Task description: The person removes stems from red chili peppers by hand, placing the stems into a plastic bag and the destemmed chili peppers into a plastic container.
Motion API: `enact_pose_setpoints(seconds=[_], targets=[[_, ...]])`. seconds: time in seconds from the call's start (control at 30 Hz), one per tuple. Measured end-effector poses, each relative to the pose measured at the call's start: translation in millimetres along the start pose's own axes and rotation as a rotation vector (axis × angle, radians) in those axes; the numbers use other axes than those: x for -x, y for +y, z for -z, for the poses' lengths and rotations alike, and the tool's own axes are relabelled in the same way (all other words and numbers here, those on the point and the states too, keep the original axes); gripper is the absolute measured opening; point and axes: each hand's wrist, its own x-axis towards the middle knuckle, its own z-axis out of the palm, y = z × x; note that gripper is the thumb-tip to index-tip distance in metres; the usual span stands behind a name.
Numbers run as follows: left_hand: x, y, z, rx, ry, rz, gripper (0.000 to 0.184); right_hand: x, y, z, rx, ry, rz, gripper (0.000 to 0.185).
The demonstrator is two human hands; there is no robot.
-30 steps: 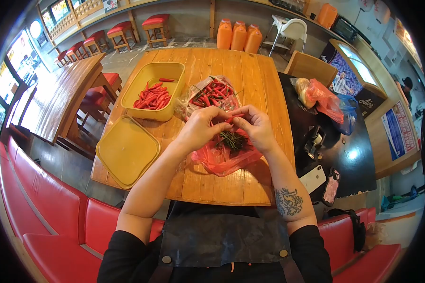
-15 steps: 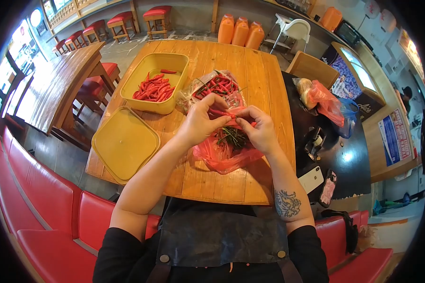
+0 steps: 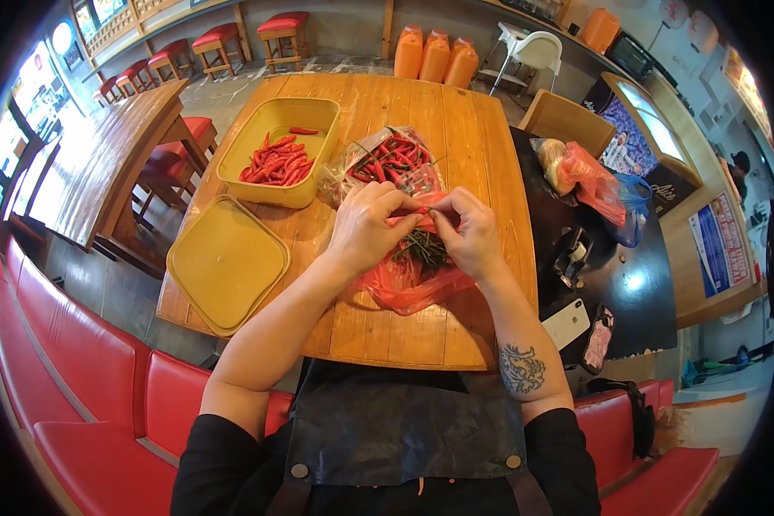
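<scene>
Both my hands meet over the table, fingertips pinched together around a red chili (image 3: 422, 210). My left hand (image 3: 367, 222) is closed on its body, which the fingers largely cover. At the chili's other end, my right hand (image 3: 468, 230) pinches with thumb and forefinger. Below them lies an open red plastic bag (image 3: 404, 297) with a heap of green stems (image 3: 425, 248) in it. Just beyond my hands, a clear plastic bag holds whole red chilies (image 3: 393, 160) with stems. Stemless-looking red chilies (image 3: 277, 163) lie in a yellow tub (image 3: 232, 172) to the left.
The tub's yellow lid (image 3: 228, 267) lies flat on the wooden table (image 3: 464, 129). On the black table at right are a phone (image 3: 568, 323), a pink patterned case (image 3: 598, 340) and plastic bags (image 3: 595, 185). A red bench (image 3: 86, 335) runs along the near left.
My left hand has rolled over, its back turning more upward, and the fingertips have drawn closer together. Less of the chili shows between them now.
</scene>
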Motion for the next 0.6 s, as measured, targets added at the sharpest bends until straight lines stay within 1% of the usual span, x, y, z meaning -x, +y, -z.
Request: enact_pose_setpoints(seconds=[0.2,0.27,0.3,0.37,0.4,0.43,0.47,0.5,0.53,0.57,0.6], targets=[[3,1,-7,0.032,0.026,0.043,0.015,2,3,-5,0.034,0.030,-0.013,0.012],[3,4,-8,0.096,0.023,0.157,0.014,4,3,-7,0.043,0.042,-0.022,0.012],[3,6,-9,0.096,0.023,0.157,0.014,4,3,-8,0.052,0.053,-0.030,0.012],[4,9,-10,0.194,-0.016,0.320,0.016,5,4,-10,0.067,0.061,-0.034,0.012],[3,10,-9,0.193,-0.016,0.320,0.016,5,3,-10,0.082,0.069,-0.036,0.012],[2,11,-8,0.317,-0.078,0.434,0.016,5,2,-9,0.081,0.069,-0.036,0.012],[1,11,-6,0.442,-0.141,0.546,0.016,5,1,-8,0.012,0.073,-0.081,0.012],[1,8,-8,0.440,-0.139,0.545,0.016,4,-1,-7,-0.057,0.078,-0.125,0.012],[1,5,-9,0.541,-0.135,0.554,0.015,4,0,-7,-0.059,0.078,-0.120,0.012],[1,1,-10,0.642,-0.130,0.562,0.014,3,1,-7,-0.059,0.094,-0.091,0.012],[-2,1,-5,0.638,-0.125,0.562,0.014,3,1,-6,-0.061,0.110,-0.062,0.011]])
